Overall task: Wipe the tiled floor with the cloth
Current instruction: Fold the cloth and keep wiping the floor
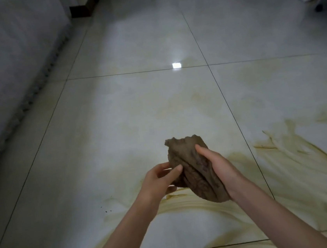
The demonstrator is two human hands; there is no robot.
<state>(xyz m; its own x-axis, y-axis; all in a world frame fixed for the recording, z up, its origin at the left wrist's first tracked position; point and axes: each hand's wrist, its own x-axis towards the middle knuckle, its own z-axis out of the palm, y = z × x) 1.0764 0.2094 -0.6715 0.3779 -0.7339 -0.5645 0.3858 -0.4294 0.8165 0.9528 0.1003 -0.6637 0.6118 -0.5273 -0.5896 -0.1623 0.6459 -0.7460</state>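
Smeared tiled floor [136,106]; left hand [157,182], right hand [219,167] fingers clamp cloth [192,167]; right fingertips hidden.

A single wide-angle view, worn on the head, faces forward and steeply down across the tiled floor [136,106] — both forearms enter from the bottom edge, and the left hand [159,182] and right hand [218,166], holding the cloth [192,167], sit close under the lens. Tile joints fan outward toward the frame's far edge, where the view is widest
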